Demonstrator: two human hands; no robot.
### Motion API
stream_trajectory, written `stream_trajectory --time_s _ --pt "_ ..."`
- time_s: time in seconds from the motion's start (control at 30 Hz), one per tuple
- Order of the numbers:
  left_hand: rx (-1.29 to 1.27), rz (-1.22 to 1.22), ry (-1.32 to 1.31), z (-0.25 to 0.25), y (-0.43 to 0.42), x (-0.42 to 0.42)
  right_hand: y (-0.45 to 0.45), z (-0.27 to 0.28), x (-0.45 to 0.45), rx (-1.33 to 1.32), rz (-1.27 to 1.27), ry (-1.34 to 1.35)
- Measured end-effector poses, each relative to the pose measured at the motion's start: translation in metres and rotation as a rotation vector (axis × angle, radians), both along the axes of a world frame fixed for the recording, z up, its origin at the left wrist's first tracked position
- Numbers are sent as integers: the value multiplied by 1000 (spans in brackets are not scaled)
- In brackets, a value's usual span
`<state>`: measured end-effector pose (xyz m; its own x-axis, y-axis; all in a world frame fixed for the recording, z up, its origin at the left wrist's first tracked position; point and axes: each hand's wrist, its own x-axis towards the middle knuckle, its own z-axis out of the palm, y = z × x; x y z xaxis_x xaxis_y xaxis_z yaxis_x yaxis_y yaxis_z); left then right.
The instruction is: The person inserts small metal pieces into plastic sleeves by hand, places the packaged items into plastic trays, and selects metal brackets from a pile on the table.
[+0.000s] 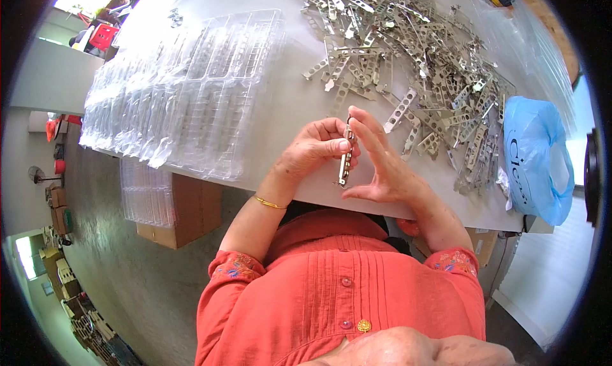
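Observation:
My left hand point(319, 146) pinches a narrow perforated metal strip point(345, 162) between thumb and fingers, above the table's near edge. The strip stands nearly lengthwise away from me, seen mostly along its thin side; whether it is one piece or several stacked is unclear. Around its right side my right hand point(386, 168) is spread, with fingertips at the strip's far end and the thumb apart, close to its near end. Past my right hand lies a large loose heap of similar flat metal strips point(401, 108) with round holes.
Clear plastic compartment trays point(223, 98) lie in overlapping rows at the left of the white table point(287, 117). A blue plastic bag point(535, 155) stands at the right edge, with clear plastic sheeting point(535, 53) behind it. Below the table are a cardboard box point(191, 206) and more trays point(146, 194).

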<state>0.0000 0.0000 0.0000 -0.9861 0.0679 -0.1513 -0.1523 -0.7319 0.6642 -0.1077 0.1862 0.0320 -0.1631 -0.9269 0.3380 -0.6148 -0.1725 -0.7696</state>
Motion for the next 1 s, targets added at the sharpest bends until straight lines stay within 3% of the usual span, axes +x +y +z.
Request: stream_trajectory --time_s 0.2,0.33,0.5,0.6,0.77,0.9,0.97,1.0 --pt "-7 -32 19 2 0 1 -1 2 0 -179 -86 -269" --pt "-81 -128 34 7 1 1 -1 5 -1 -145 -244 -261" --pt "-183 -133 82 4 3 2 1 -3 -7 -100 -178 -290" --pt "-249 -214 89 3 -1 2 -2 1 -7 -113 -101 -487" --pt "-232 -216 124 8 6 11 4 16 -4 -42 -113 -379" --pt "-477 -53 122 21 18 21 5 23 1 8 -201 -246" --pt "-1249 147 283 42 23 30 3 24 5 -25 -291 -230" --pt "-1330 270 403 38 28 31 3 26 7 -30 -284 -225"
